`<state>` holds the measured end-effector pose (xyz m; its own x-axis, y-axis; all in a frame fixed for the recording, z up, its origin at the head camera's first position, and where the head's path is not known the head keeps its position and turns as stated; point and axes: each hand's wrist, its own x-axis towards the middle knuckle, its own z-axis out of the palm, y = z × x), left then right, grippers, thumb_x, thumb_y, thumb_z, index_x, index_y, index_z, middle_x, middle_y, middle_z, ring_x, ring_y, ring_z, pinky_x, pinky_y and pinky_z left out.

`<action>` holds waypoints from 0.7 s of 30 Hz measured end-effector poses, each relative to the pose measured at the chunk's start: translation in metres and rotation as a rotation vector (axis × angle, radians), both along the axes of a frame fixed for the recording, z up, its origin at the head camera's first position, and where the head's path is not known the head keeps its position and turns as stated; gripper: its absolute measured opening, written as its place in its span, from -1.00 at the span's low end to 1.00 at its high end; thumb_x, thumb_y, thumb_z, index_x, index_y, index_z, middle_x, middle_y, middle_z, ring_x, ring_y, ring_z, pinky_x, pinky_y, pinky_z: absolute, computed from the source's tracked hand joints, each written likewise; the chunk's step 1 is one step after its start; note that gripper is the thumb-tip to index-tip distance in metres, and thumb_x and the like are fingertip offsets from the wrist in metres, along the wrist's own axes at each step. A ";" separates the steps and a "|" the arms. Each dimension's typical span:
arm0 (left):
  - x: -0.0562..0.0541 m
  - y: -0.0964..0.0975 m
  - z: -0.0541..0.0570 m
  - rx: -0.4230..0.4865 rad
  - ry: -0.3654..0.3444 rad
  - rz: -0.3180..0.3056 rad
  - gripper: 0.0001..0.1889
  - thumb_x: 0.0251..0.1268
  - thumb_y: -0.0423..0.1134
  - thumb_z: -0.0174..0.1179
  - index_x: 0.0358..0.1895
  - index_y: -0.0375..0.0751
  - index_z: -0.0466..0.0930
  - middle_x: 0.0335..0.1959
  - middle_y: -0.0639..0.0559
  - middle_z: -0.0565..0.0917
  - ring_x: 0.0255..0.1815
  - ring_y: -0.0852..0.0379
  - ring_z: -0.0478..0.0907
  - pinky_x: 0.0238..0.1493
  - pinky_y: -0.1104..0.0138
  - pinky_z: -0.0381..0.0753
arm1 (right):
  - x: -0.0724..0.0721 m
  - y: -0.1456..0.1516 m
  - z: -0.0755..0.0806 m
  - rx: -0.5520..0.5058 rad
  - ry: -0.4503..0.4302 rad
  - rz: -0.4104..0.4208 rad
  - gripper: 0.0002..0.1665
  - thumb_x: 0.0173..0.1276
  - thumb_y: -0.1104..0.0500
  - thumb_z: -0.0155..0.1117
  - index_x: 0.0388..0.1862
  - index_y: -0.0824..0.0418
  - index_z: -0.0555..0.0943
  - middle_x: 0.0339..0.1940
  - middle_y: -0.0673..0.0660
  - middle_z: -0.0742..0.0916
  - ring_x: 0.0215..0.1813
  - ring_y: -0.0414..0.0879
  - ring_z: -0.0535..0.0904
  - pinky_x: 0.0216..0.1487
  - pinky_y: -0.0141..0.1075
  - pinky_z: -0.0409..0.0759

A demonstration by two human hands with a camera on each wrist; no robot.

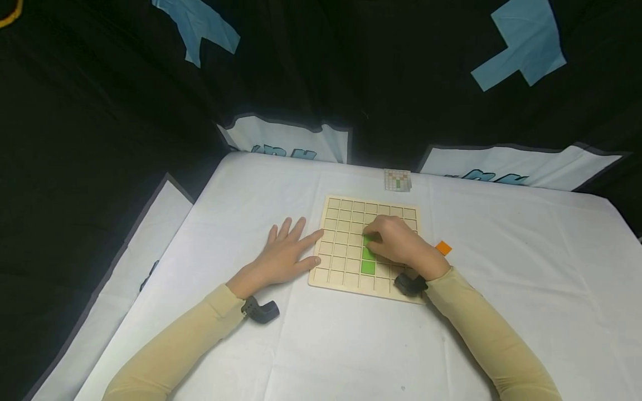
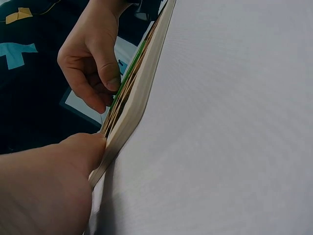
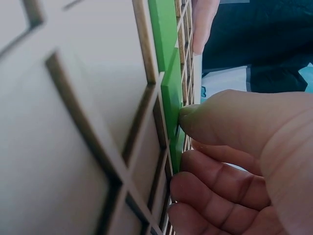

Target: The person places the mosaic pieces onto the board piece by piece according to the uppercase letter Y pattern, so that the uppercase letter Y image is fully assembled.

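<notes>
A square wooden grid board (image 1: 341, 279) lies on the white table. My left hand (image 1: 281, 259) rests flat with spread fingers at its left side, thumb and index finger touching the board's edge. Over the middle of the board, my right hand (image 1: 398, 242) has its thumb and curled fingers at a green square tile (image 3: 179, 147), pinching it at the grid. Two more green tiles are in line with it: one in the nearer cell (image 1: 368, 267), one between (image 1: 368, 254). In the left wrist view the right hand (image 2: 93, 54) bends down to the board's surface.
An orange tile (image 1: 443, 248) lies on the table right of the board, beside my right wrist. Behind the board is a small card (image 1: 397, 181) printed with a coloured grid. A black curtain (image 1: 376, 83) with blue tape hangs beyond the table's far edge.
</notes>
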<state>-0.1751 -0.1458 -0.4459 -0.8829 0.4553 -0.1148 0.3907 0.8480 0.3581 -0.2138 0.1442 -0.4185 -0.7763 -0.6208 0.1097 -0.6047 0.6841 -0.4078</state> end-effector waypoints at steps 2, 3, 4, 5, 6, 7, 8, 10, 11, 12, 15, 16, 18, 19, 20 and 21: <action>0.000 0.000 0.000 -0.001 0.001 0.000 -0.30 0.52 0.22 -0.03 0.64 0.17 0.12 0.69 -0.32 -0.10 0.67 -0.47 -0.28 0.56 -0.41 -0.28 | 0.000 0.000 0.000 0.000 -0.005 -0.005 -0.71 0.24 0.34 0.36 -0.04 0.32 0.77 -0.10 0.20 0.82 -0.09 0.01 0.69 0.07 -0.04 0.65; 0.000 0.000 0.000 -0.001 0.002 0.001 -0.30 0.52 0.22 -0.03 0.64 0.17 0.12 0.69 -0.32 -0.10 0.67 -0.47 -0.28 0.56 -0.41 -0.28 | 0.000 0.000 0.000 0.000 -0.007 -0.006 -0.70 0.25 0.33 0.36 -0.03 0.32 0.77 -0.09 0.21 0.82 -0.06 0.03 0.70 0.09 -0.04 0.65; 0.000 0.000 0.000 -0.002 0.003 0.001 -0.30 0.52 0.22 -0.03 0.64 0.16 0.12 0.69 -0.32 -0.10 0.67 -0.48 -0.28 0.56 -0.41 -0.28 | 0.001 0.000 0.000 0.000 -0.010 -0.006 -0.70 0.25 0.33 0.37 -0.03 0.32 0.77 -0.08 0.21 0.82 -0.05 0.04 0.70 0.10 -0.03 0.65; 0.000 0.000 0.000 -0.003 0.003 0.002 -0.30 0.52 0.22 -0.03 0.64 0.16 0.12 0.69 -0.32 -0.10 0.67 -0.48 -0.28 0.56 -0.41 -0.28 | 0.001 0.000 0.000 0.001 -0.013 -0.008 -0.70 0.25 0.33 0.37 -0.02 0.32 0.77 -0.08 0.22 0.82 -0.04 0.04 0.70 0.11 -0.03 0.65; 0.000 0.000 0.000 -0.003 0.003 0.002 -0.30 0.52 0.21 -0.03 0.64 0.16 0.12 0.69 -0.32 -0.10 0.67 -0.48 -0.28 0.56 -0.41 -0.28 | 0.001 0.000 0.000 0.001 -0.016 -0.009 -0.70 0.25 0.33 0.37 -0.02 0.32 0.77 -0.08 0.22 0.82 -0.04 0.05 0.70 0.11 -0.03 0.65; 0.000 0.000 0.000 -0.003 0.002 0.002 -0.30 0.52 0.21 -0.02 0.64 0.16 0.11 0.69 -0.32 -0.10 0.67 -0.48 -0.28 0.56 -0.41 -0.28 | 0.001 0.000 0.000 0.001 -0.017 -0.009 -0.70 0.26 0.33 0.37 -0.02 0.32 0.77 -0.07 0.22 0.82 -0.03 0.05 0.70 0.11 -0.03 0.66; 0.000 0.000 0.000 -0.004 0.002 0.002 -0.30 0.52 0.22 -0.03 0.64 0.17 0.11 0.69 -0.32 -0.10 0.67 -0.48 -0.28 0.56 -0.41 -0.28 | 0.001 0.000 0.000 0.000 -0.019 -0.009 -0.70 0.26 0.33 0.37 -0.02 0.32 0.76 -0.07 0.22 0.82 -0.03 0.05 0.70 0.11 -0.03 0.66; 0.001 0.000 0.000 -0.003 0.001 0.003 -0.30 0.52 0.21 -0.03 0.64 0.17 0.11 0.69 -0.32 -0.10 0.67 -0.48 -0.29 0.56 -0.41 -0.29 | 0.000 0.000 0.000 -0.002 -0.022 -0.011 -0.70 0.26 0.33 0.37 -0.02 0.33 0.76 -0.07 0.22 0.82 -0.02 0.05 0.71 0.12 -0.03 0.66; 0.000 0.000 0.000 -0.003 0.001 0.003 -0.30 0.52 0.22 -0.03 0.64 0.17 0.11 0.69 -0.32 -0.10 0.67 -0.47 -0.29 0.56 -0.41 -0.29 | 0.001 0.000 0.000 -0.003 -0.022 -0.010 -0.70 0.26 0.33 0.37 -0.01 0.33 0.76 -0.06 0.22 0.82 -0.02 0.05 0.71 0.12 -0.03 0.66; 0.000 0.000 0.000 -0.003 0.001 0.003 -0.30 0.52 0.22 -0.03 0.64 0.17 0.11 0.69 -0.32 -0.10 0.67 -0.47 -0.29 0.56 -0.41 -0.29 | 0.001 0.001 0.000 -0.005 -0.022 -0.010 -0.70 0.26 0.33 0.37 -0.01 0.33 0.76 -0.06 0.22 0.82 -0.01 0.06 0.71 0.12 -0.03 0.66; 0.000 0.000 0.000 -0.004 0.002 0.003 -0.30 0.52 0.22 -0.03 0.64 0.17 0.11 0.69 -0.32 -0.10 0.67 -0.47 -0.29 0.56 -0.41 -0.29 | 0.001 0.001 0.001 -0.007 -0.024 -0.010 -0.70 0.26 0.33 0.37 -0.01 0.33 0.76 -0.06 0.22 0.82 -0.01 0.06 0.71 0.12 -0.04 0.66; 0.000 0.000 0.000 -0.004 0.002 0.002 -0.30 0.52 0.22 -0.03 0.64 0.17 0.11 0.69 -0.32 -0.10 0.67 -0.47 -0.29 0.56 -0.41 -0.29 | 0.001 0.001 0.001 -0.007 -0.024 -0.008 -0.70 0.26 0.33 0.37 -0.01 0.33 0.76 -0.07 0.22 0.82 -0.01 0.06 0.71 0.12 -0.04 0.67; 0.000 0.001 0.000 -0.005 0.003 0.001 -0.30 0.52 0.22 -0.03 0.64 0.17 0.11 0.69 -0.32 -0.10 0.67 -0.47 -0.29 0.56 -0.41 -0.29 | 0.002 0.002 0.002 -0.008 -0.020 -0.007 -0.69 0.25 0.32 0.37 -0.02 0.32 0.76 -0.07 0.21 0.81 -0.02 0.04 0.71 0.11 -0.05 0.67; 0.000 0.001 0.000 -0.005 0.004 0.000 -0.30 0.52 0.22 -0.03 0.64 0.17 0.11 0.69 -0.32 -0.10 0.67 -0.48 -0.29 0.56 -0.41 -0.28 | 0.002 0.002 0.002 -0.007 -0.019 -0.006 -0.70 0.25 0.32 0.37 -0.02 0.31 0.77 -0.09 0.20 0.81 -0.04 0.04 0.70 0.10 -0.05 0.66; 0.001 0.000 0.001 -0.005 0.005 0.000 -0.30 0.52 0.22 -0.03 0.64 0.17 0.11 0.69 -0.32 -0.10 0.67 -0.48 -0.29 0.56 -0.41 -0.28 | 0.002 0.002 0.002 -0.009 -0.016 -0.003 -0.70 0.25 0.32 0.36 -0.03 0.31 0.77 -0.10 0.20 0.81 -0.05 0.03 0.69 0.10 -0.05 0.66; 0.001 0.000 0.001 -0.005 0.005 0.000 -0.30 0.52 0.22 -0.02 0.64 0.17 0.11 0.69 -0.33 -0.10 0.67 -0.48 -0.29 0.56 -0.42 -0.28 | 0.002 0.002 0.002 -0.011 -0.010 -0.001 -0.70 0.24 0.32 0.36 -0.04 0.31 0.77 -0.11 0.19 0.82 -0.05 0.03 0.69 0.10 -0.05 0.66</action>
